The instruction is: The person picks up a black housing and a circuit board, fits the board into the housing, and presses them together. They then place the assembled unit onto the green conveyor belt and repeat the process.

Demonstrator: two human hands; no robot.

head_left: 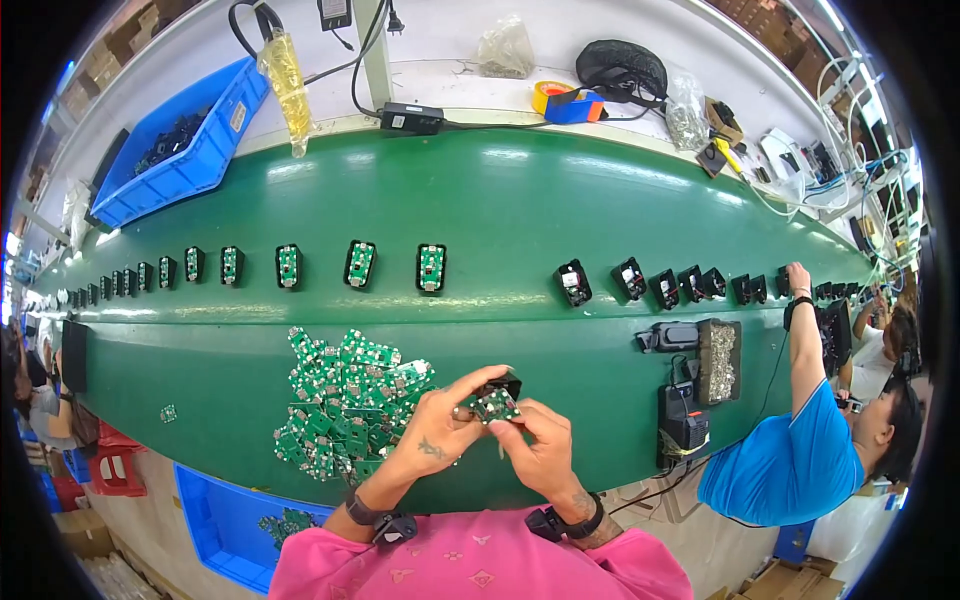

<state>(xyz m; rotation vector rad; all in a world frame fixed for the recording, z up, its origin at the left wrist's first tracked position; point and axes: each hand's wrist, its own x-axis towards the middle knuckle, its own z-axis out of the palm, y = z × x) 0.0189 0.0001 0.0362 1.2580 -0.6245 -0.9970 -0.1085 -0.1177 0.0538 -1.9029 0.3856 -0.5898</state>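
From my remote feed, a small green circuit board (495, 405) was in both hands, over the near edge of the table, up against a black plastic housing (510, 383). I couldn't tell if it was seated inside. Left hand (437, 430): fingers curled narrow round the housing, index along its top. Right hand (540, 450): also narrow, thumb pressed to the board's lower edge.

Just left of the hands I had a loose heap of green circuit boards (345, 410) on the long green table (520, 200). Beyond it, a row of black housings fitted with green boards (431, 268) ran off leftward; to the right, a line of black open housings (573, 284). Near those sat a grey rectangular tray (739, 350) of small metal parts, with a black boxy device (684, 430) just beside it.

Far left, a blue plastic bin (205, 165) held dark parts; a second blue bin (205, 535) stood below the table with a few boards in it. At right, a co-worker in a blue shirt (785, 460) reached one hand (797, 278) to the housing line.
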